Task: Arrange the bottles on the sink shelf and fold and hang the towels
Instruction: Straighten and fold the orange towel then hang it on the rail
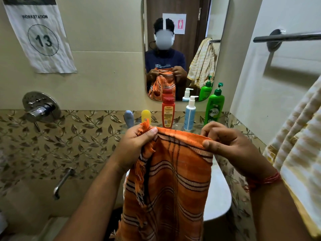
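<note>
Towel (pixel 166 180), orange woven cotton w/ dark stripes and frayed fringe, hangs lengthwise in front of the sink (pixel 218 202), top edge stretched horiz. between both hands. Left hand (pixel 137 143) pinches the fringed corner, right hand (pixel 225 141) pinches the opposite corner. Rail (pixel 286 37) is upper right, nearer the right hand; bottles (pixel 189 112) stand in a row on the shelf.

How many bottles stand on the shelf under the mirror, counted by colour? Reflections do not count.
Grey-blue bottle: 1
Yellow bottle: 1
Red bottle: 1
White pump bottle: 1
Green pump bottle: 1
Total: 5
</note>
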`<state>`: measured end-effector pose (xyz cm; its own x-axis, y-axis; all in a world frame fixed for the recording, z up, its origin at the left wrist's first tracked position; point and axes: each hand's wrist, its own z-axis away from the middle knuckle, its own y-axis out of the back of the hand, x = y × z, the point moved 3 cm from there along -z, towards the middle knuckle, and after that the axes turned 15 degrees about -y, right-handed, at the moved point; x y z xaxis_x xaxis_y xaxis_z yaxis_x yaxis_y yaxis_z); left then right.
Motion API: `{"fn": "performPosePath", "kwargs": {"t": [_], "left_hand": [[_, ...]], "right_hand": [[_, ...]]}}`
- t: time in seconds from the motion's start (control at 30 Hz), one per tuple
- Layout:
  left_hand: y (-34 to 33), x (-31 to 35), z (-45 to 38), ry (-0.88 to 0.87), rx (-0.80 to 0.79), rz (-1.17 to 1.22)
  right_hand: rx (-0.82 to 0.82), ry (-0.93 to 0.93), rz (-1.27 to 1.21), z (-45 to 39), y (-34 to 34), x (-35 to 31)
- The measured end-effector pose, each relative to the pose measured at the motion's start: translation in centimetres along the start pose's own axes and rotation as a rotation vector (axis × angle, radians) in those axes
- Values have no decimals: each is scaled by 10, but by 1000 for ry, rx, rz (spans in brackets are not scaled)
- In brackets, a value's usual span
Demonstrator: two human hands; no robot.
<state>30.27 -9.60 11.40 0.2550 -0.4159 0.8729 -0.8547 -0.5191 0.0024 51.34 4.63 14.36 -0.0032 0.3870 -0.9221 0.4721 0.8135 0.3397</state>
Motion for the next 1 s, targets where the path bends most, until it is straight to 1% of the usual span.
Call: {"fn": "performPosePath", "kwargs": {"t": [0.1, 0.17, 0.23, 0.3, 0.33, 0.37, 0.4, 0.47, 0.57, 0.63, 0.7, 0.77, 0.87, 0.93, 0.97, 1.0], "left_hand": [[-7, 2, -2, -20, -41, -116], [-8, 2, -4, -29, -36, -149], [-6, 4, -5, -38, -9, -163], [-2, 3, -7, -41, -3, -188], [0, 2, -7, -44, -19, -207], [-1, 3, -7, -49, -46, -225], [-2, 3, -7, -54, -71, -235], [-2, 4, -7, -61, -101, -249], [0, 4, -9, -79, -111, -259], [1, 4, -10, -77, -124, -277], [1, 3, -10, -86, -142, -313], [2, 2, -11, -91, -144, -331], [2, 0, -12, -95, -152, -351], [1, -1, -13, -84, -168, -363], [0, -2, -14, -72, -167, -362], [-1, -2, -15, -59, -165, -356]], "right_hand": [[-117, 96, -40, 6, -5, -8], [-212, 52, -17, 7, -8, -13], [-233, -60, 148, 6, -7, -15], [-161, -169, 484, 2, 0, -13], [-100, -206, 657, 0, 4, -12], [-45, -214, 772, -1, 6, -13], [-2, -202, 841, -2, 7, -15], [88, -113, 919, -3, 8, -20], [247, 112, 911, 1, 10, -26], [284, 211, 873, 3, 12, -27], [281, 260, 853, 6, 13, -29], [269, 251, 896, 6, 15, -28], [310, 160, 963, 2, 25, -21], [333, 106, 910, 1, 29, -16], [328, 100, 846, 2, 28, -17], [304, 87, 725, 3, 27, -18]]}}
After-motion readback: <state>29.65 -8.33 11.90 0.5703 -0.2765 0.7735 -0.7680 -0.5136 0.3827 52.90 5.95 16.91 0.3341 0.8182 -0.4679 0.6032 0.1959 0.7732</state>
